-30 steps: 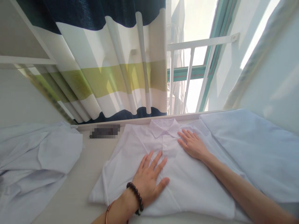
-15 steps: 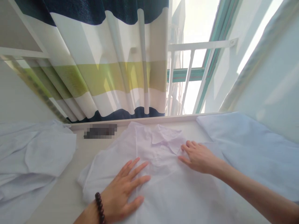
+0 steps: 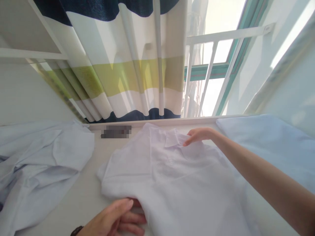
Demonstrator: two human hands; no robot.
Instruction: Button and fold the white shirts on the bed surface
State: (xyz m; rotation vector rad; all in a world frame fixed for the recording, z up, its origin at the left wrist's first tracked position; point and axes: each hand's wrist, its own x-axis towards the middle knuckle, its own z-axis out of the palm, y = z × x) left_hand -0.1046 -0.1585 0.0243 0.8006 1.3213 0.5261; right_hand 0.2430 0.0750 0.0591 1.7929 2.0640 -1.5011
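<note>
A white collared shirt (image 3: 177, 183) lies spread in front of me, its collar toward the far edge. My right hand (image 3: 198, 135) is closed on the cloth beside the collar (image 3: 171, 138), thumb and fingers pinching it. At the shirt's lower left edge is my left hand (image 3: 120, 214), palm turned sideways and fingers apart. The tips of its index and middle fingers reach just beneath the fabric, while the thumb stays outside it. A dark beaded bracelet (image 3: 76, 230) shows on the left wrist.
Rumpled white cloth (image 3: 66, 147) lies at the left, and folded pale blue cloth (image 3: 270, 144) at the right. A blurred-out dark item (image 3: 116, 131) rests near the back ledge (image 3: 157, 122). Beyond hang a striped curtain (image 3: 137, 75) and a white railing (image 3: 228, 34) before the window.
My left hand has left the shirt's front and moved down to its side edge. My right hand has shifted up to the collar and closed on it. The view has moved slightly left.
</note>
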